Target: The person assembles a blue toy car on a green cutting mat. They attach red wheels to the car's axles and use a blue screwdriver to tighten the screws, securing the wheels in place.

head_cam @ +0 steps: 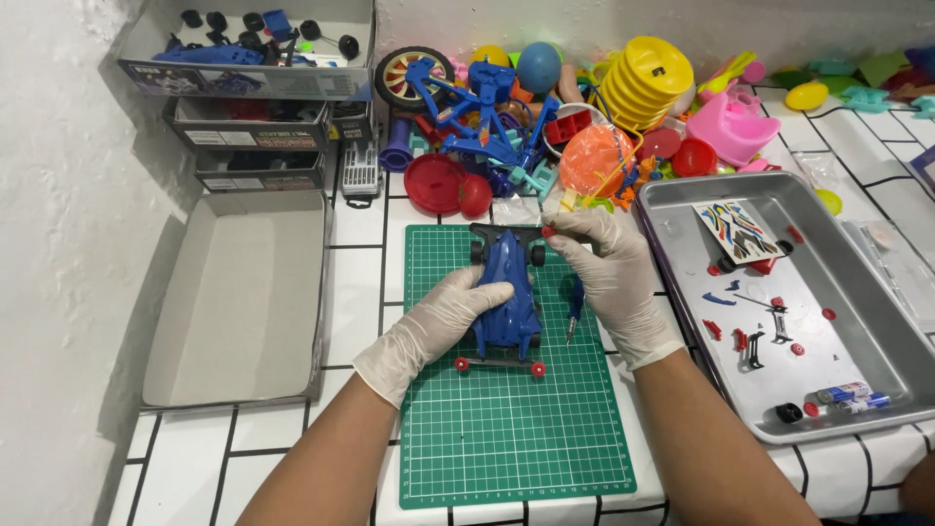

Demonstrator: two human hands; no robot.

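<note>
Both gloved hands on the blue toy car (506, 292), which sits on the green mat (511, 429) mid-table (360, 219). Left hand (443, 317) lies over the car's side and rear, fingers curled onto the body — a loose clamp, not a pinch. Right hand (609, 273) reaches to the front end, fingertips pressed at the black bumper; can't tell whether it grips or just steadies. A small screwdriver (574, 307) lies on the mat just beside the right hand, touched by neither.

Progress, as I judge it: body shell is on the chassis, wheels fitted, red rollers on the rear bar — looks mostly assembled. Left over in the metal tray (877, 321) to the right: a sticker sheet (737, 232) unused, small red and black parts, two batteries (852, 397) near the front edge. So decals, batteries and some fittings appear outstanding.

Packaging: an open grey cardboard box (234, 302) lies flat to the left of the mat. Behind it, against the wall, a stack of box trays (253, 127) with dark printed side panels and white label strips; the top one holds black wheels and blue parts. Mixed plastic toys (584, 107) are piled along the back — a clear bag at far right.
</note>
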